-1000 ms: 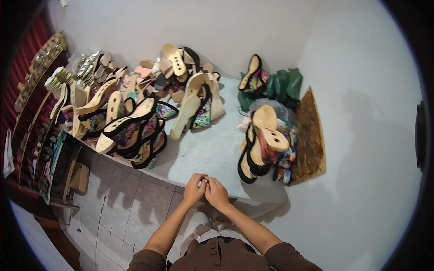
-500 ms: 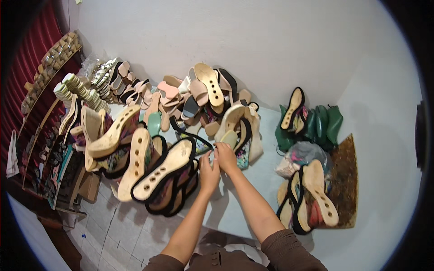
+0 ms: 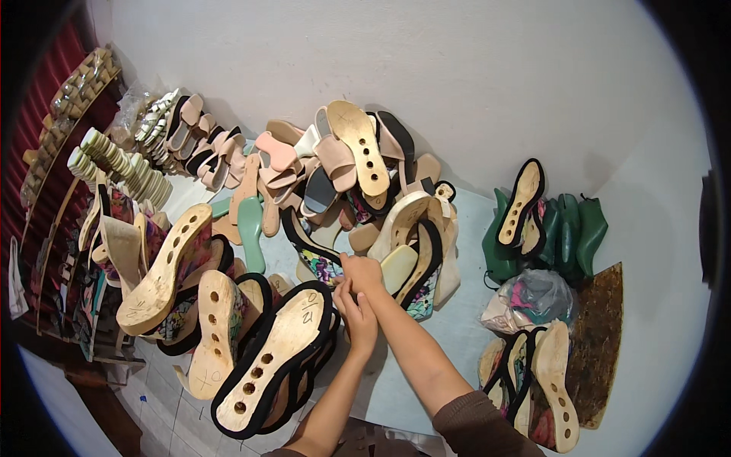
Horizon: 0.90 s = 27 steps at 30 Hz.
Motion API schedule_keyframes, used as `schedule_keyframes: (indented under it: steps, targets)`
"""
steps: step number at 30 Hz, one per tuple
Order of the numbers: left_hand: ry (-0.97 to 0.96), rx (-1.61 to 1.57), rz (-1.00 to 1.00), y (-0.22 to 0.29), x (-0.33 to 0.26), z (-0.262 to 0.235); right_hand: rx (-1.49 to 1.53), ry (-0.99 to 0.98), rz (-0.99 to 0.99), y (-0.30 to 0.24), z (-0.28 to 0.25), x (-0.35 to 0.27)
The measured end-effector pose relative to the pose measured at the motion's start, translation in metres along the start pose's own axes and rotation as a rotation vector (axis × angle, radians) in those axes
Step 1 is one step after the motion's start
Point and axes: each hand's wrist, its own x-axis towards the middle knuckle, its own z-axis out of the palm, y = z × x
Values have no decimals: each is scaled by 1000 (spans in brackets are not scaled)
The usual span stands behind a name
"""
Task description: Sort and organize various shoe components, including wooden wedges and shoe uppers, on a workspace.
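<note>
My right hand (image 3: 362,274) is closed at the toe end of a black-edged wedge sole (image 3: 318,253) with a floral side; most of its fingers are hidden. Just below, my left hand (image 3: 355,311) has its fingers loosely stretched up beside the right wrist, holding nothing visible. To its left is a stack of black-rimmed wedge soles (image 3: 274,362), the top one pale with a row of holes. Right of my hands, a pale wedge (image 3: 400,221) and a floral black-edged wedge (image 3: 426,278) stand together with a pale green sole piece (image 3: 399,268).
More wooden wedges (image 3: 171,270) crowd the left side. Sandals (image 3: 335,164) are heaped against the wall behind. On the right are green shoe lasts (image 3: 567,228), a plastic bag (image 3: 533,301), several wedges (image 3: 552,381) and a brown board (image 3: 598,343). A shelf (image 3: 72,114) stands far left.
My right hand has shifted left onto the floral wedge's toe end. My left hand has dropped from beside its fingers to below its wrist. The whole view has come closer to the table.
</note>
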Motion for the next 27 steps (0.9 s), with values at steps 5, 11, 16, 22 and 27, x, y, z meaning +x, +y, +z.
schedule_keyframes:
  steps: [5,11,16,22,27]
  targets:
    - [-37,74,36,9,1,2,22,183,-7,9,-13,-23]
    - [-85,-54,11,13,-6,9,237,261,264,18,-56,-77]
    - [-137,-44,-6,12,-15,4,224,356,291,10,-56,-112]
    - [-162,-34,98,14,-7,6,226,680,433,-2,-61,-126]
    - [-299,2,49,11,-3,10,153,802,529,2,-75,-126]
